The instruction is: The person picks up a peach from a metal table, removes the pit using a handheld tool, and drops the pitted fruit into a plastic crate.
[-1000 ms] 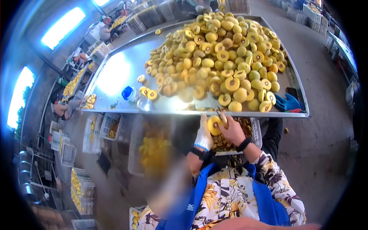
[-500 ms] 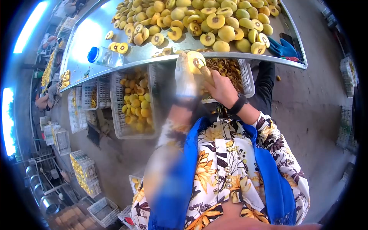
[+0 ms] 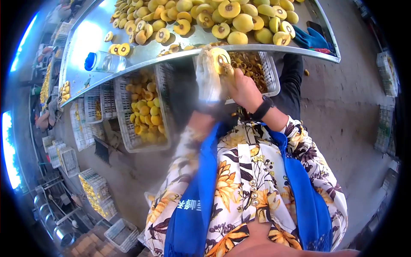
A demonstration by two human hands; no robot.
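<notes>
My left hand [image 3: 208, 79], in a white glove, is closed around a yellow peach half [image 3: 221, 55] with its cut face showing, just off the table's near edge. My right hand [image 3: 248, 92], bare with a black wristband, is wrapped round the wooden handle of a pitting tool [image 3: 230, 75]. The tool's tip meets the brown centre of the peach half; its exact shape is hard to make out. Beneath both hands is a white crate [image 3: 274, 81] of brownish pit scraps. Beyond them, a heap of whole and halved peaches [image 3: 244, 22] lies on the metal table [image 3: 143, 64].
On the table are a clear bottle with a blue cap [image 3: 105, 62] and a teal glove [image 3: 310, 39]. Below the edge, a crate [image 3: 165, 107] holds peach pieces. More crates [image 3: 96, 192] stand on the floor at left, others [image 3: 387, 75] at right.
The view has shifted slightly, so the table and crates sit further left and higher. Both hands still grip the peach half and the tool, whose tip is now nearer the fruit's centre.
</notes>
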